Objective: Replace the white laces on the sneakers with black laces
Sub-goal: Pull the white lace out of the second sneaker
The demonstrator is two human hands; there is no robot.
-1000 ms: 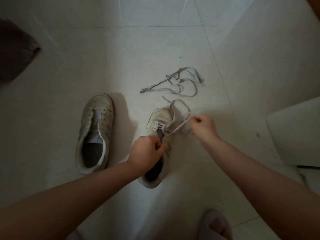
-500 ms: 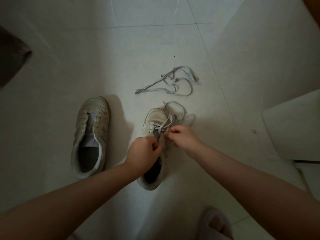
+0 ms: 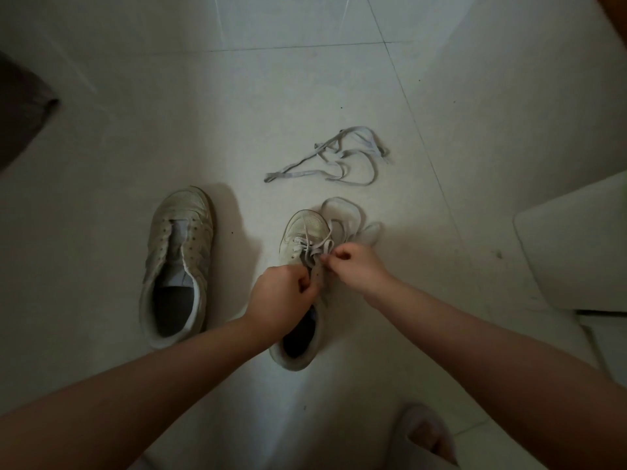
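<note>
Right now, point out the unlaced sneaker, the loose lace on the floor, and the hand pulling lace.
unlaced sneaker (image 3: 176, 232): head view, tongue area.
loose white lace (image 3: 339, 157): head view, tangled middle.
right hand (image 3: 356, 266): head view, back of hand.

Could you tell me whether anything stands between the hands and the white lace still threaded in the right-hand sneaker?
Nothing visible does. The right hand already pinches the white lace, and the left hand grips the sneaker at its eyelets.

right sneaker (image 3: 305, 239) half-unlaced, left sneaker (image 3: 176, 262) laceless
</note>
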